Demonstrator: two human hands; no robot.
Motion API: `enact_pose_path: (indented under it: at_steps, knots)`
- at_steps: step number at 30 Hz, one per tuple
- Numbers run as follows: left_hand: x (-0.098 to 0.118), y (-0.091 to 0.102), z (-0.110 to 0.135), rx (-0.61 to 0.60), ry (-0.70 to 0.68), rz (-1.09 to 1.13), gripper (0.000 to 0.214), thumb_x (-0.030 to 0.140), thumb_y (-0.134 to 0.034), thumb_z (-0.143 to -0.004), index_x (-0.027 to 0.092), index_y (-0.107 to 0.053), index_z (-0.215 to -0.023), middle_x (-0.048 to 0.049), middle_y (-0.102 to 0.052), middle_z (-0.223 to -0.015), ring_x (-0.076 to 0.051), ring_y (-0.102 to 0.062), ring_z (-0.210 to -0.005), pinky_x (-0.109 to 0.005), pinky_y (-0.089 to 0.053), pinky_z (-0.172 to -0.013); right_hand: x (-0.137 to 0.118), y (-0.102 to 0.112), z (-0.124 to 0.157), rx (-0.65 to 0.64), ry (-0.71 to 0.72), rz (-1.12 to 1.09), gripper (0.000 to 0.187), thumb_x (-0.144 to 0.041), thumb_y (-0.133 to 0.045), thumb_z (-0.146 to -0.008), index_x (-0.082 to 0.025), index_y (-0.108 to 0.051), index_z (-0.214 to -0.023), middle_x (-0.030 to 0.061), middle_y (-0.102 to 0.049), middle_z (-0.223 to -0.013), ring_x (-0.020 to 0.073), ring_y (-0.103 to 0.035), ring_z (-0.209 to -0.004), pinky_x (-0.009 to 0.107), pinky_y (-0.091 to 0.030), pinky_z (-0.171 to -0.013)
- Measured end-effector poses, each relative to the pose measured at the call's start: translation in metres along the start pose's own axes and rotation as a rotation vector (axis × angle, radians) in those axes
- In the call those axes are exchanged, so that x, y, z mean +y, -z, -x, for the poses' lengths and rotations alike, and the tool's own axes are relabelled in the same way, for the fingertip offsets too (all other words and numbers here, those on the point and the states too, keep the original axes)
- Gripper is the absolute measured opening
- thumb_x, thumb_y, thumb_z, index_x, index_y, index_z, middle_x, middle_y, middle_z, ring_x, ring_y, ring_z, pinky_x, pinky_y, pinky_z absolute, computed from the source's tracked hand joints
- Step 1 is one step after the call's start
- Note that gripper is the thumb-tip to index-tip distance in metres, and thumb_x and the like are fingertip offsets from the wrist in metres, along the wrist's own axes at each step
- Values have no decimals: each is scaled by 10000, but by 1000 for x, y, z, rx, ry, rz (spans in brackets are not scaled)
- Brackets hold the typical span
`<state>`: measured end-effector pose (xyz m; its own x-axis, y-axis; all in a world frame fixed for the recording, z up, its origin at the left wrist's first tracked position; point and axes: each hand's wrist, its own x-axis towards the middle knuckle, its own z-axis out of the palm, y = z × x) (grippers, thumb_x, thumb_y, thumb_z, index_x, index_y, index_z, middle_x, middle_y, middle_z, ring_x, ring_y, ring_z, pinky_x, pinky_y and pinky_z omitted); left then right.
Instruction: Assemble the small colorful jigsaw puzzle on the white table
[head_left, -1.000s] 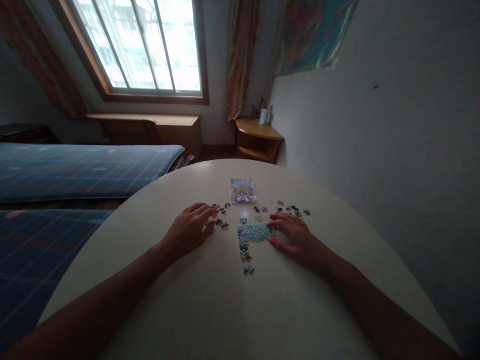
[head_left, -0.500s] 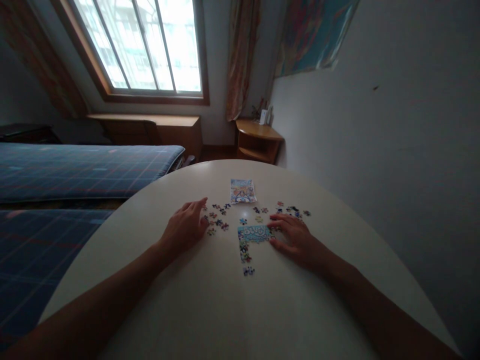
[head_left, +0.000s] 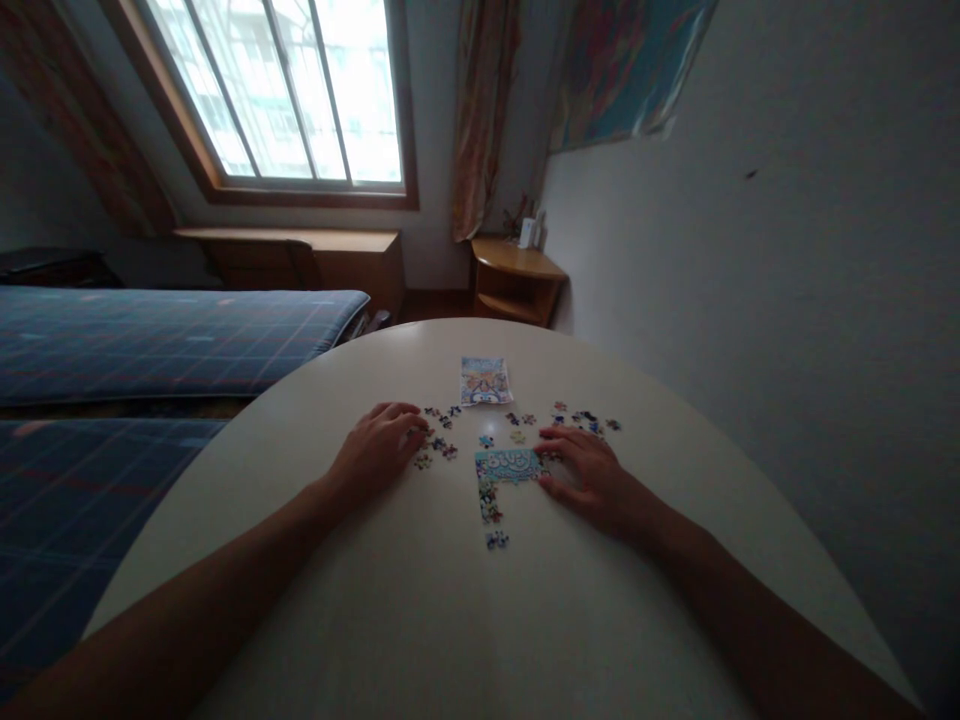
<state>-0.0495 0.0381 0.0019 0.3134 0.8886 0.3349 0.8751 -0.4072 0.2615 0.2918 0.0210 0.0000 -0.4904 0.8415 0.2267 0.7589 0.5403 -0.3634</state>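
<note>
My left hand (head_left: 379,443) rests at the left pile of loose jigsaw pieces (head_left: 438,443). Its fingers bend down over the nearest pieces, with the thumb a little apart, and hide some of them. My right hand (head_left: 583,465) lies at the right end of the joined jigsaw section (head_left: 510,466), fingers and thumb spread around that edge. The joined section has a light blue lettered top strip and a multicoloured column down its left side. Just below that column sits a small separate cluster of pieces (head_left: 496,540).
A picture card (head_left: 486,382) lies beyond the puzzle on the round white table (head_left: 420,600). More loose pieces (head_left: 589,420) are scattered behind my right hand. Single pieces, one blue (head_left: 486,441) and one yellowish (head_left: 517,437), lie above the joined section. A plaid mattress (head_left: 172,340) stands left.
My left hand's fingers have curled from stretched out to bent over the pieces, covering some that showed before. My right hand has stayed practically still.
</note>
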Motion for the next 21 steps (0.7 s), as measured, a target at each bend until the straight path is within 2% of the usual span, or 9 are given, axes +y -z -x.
enact_pose_path:
  at_steps: [6,21]
  knots:
    - [-6,-7,-4,-5,15,128,132,304,-576,-931,211,-663,-897,-55,-686,-1099,-252,-577,-1078,-422,-445,-1006,3,-1,0,-4,6,-2,337,-426,-590,-906,-248,-625,-1190,110,-573,-1382,299,-482,-1323,540,-351,-1103]
    - [-8,-8,-7,5,25,201,66,261,-625,-876,206,-660,-871,-53,-717,-926,-245,-619,-1006,-373,-490,-918,1,-1,0,-7,-3,-8,331,-429,-581,-906,-244,-627,-1177,115,-574,-1382,305,-483,-1322,546,-353,-1100]
